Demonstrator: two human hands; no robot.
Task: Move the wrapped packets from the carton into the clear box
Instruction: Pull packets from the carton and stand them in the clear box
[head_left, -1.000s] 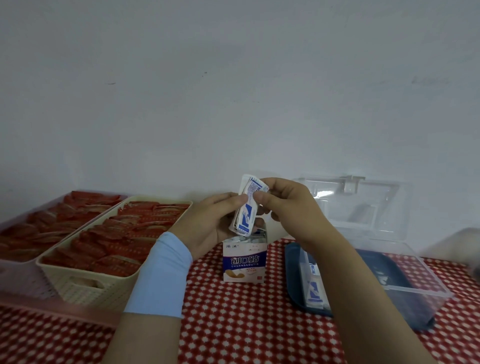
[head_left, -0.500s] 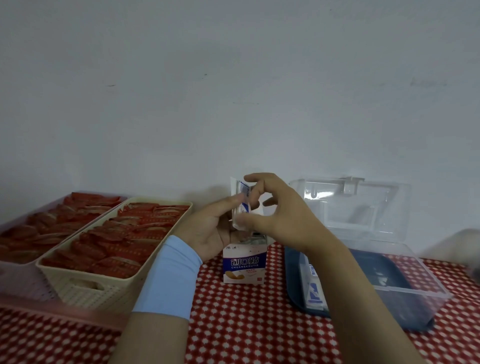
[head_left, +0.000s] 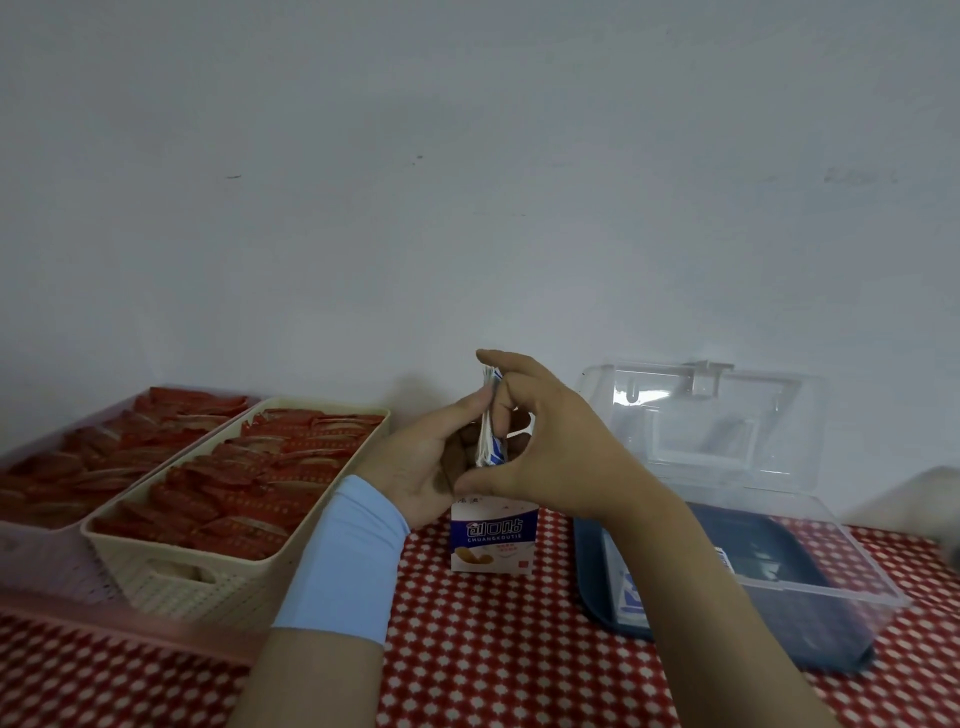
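Both hands are together just above the carton (head_left: 492, 535), left hand (head_left: 415, 462) and right hand (head_left: 556, 452) pinching a thin stack of wrapped packets (head_left: 488, 423), which I judge light, floppy and slick, so best squeezed across the flat faces, with the clear box (head_left: 852, 561) waiting right.

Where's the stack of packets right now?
Head view, centre: the stack of wrapped packets is pinched between the left hand and right hand, directly above the carton and left of the clear box.
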